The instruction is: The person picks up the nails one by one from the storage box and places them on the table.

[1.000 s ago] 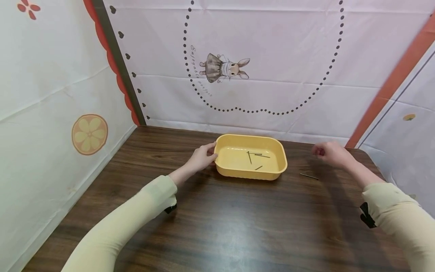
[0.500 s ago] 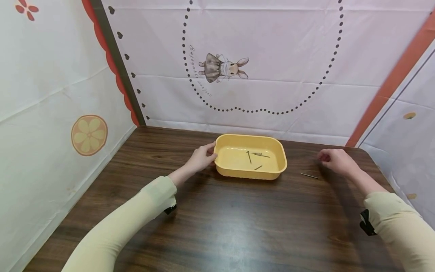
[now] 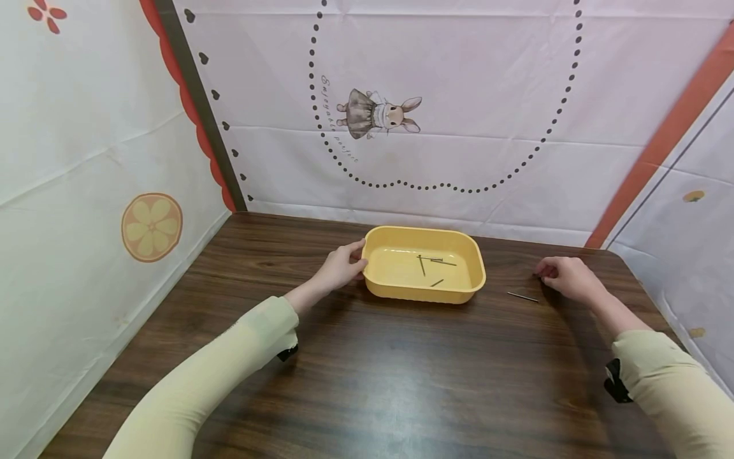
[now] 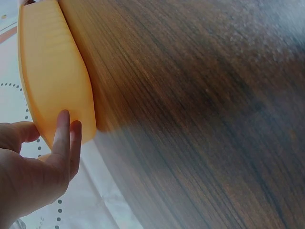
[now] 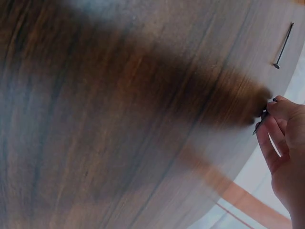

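Over at the far right of the table (image 3: pixel 401 382), the right hand (image 3: pixel 569 278) pinches a dark nail (image 5: pixel 259 124), with a loose nail (image 3: pixel 523 297) lying just to the left. Slim, stiff and surely light, that pinched one, perhaps slippery; mid-shank looks the best hold, clear of the point. And the left hand (image 3: pixel 337 268) grips the left end of the yellow tray (image 3: pixel 418 294), probably light, fairly rigid plastic, nails (image 3: pixel 437 283) scattered inside, its rim offering the handiest grip!
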Action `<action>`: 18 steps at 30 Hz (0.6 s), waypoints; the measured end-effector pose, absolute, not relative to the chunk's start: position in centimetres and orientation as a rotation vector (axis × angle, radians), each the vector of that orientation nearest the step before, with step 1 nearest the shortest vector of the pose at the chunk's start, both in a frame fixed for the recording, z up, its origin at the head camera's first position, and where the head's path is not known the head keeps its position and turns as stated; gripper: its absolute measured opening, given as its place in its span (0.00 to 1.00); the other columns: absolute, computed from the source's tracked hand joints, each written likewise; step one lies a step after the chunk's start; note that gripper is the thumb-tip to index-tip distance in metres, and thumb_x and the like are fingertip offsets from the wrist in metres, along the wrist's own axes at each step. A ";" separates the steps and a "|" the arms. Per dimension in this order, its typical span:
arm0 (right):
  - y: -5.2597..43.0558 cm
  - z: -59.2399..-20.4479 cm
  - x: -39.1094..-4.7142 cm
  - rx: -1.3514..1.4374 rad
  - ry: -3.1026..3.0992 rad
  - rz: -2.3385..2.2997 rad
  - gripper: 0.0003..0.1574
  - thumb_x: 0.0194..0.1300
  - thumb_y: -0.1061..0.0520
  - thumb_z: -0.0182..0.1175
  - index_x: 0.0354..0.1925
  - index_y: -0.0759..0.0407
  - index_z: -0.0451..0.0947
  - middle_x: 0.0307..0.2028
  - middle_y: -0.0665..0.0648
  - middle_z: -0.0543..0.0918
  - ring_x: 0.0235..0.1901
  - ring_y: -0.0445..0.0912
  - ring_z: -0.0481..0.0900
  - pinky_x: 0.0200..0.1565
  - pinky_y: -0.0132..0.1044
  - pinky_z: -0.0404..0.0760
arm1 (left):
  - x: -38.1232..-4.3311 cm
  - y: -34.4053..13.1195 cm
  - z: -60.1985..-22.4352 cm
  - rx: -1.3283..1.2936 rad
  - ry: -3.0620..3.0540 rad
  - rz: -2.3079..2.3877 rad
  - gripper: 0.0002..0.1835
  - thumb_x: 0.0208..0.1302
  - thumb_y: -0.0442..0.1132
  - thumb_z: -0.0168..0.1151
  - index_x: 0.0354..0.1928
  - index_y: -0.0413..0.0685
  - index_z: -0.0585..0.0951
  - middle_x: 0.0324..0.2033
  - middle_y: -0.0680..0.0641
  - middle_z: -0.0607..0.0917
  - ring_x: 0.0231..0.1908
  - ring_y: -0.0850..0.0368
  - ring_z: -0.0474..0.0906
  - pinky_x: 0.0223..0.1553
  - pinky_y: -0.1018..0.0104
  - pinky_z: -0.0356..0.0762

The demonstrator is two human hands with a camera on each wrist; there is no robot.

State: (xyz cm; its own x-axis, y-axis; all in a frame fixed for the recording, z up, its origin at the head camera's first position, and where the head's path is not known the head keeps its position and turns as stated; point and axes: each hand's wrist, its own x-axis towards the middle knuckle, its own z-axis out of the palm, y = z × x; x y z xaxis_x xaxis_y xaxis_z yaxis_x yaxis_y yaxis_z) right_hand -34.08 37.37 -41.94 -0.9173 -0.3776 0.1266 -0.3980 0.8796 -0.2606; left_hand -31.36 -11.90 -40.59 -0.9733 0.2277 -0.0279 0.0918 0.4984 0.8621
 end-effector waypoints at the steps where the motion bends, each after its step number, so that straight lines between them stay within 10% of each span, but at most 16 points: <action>1: 37.4 -42.0 -34.1 0.616 -2.974 0.434 0.07 0.60 0.68 0.62 0.39 0.65 0.82 0.31 0.59 0.85 0.33 0.49 0.81 0.33 0.43 0.80 | -31.3 -11.9 -40.6 0.275 2.595 1.482 0.31 0.73 0.35 0.54 0.75 0.41 0.59 0.57 0.33 0.79 0.51 0.44 0.84 0.47 0.58 0.88; 18: 37.2 -42.1 -33.7 0.609 -2.957 0.427 0.08 0.60 0.66 0.62 0.40 0.66 0.83 0.30 0.59 0.85 0.31 0.47 0.80 0.33 0.41 0.80 | -31.2 -11.9 -40.4 0.276 2.571 1.503 0.32 0.73 0.35 0.53 0.75 0.41 0.58 0.57 0.33 0.79 0.52 0.42 0.83 0.49 0.56 0.87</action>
State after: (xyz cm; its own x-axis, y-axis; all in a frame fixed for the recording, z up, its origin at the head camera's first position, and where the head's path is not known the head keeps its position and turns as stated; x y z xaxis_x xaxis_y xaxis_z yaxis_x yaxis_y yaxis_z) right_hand -33.72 37.23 -42.11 -0.9160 -0.3739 0.1452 -0.3997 0.8812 -0.2526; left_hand -31.23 -11.90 -40.43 -0.9718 0.2331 -0.0364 0.0827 0.4807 0.8730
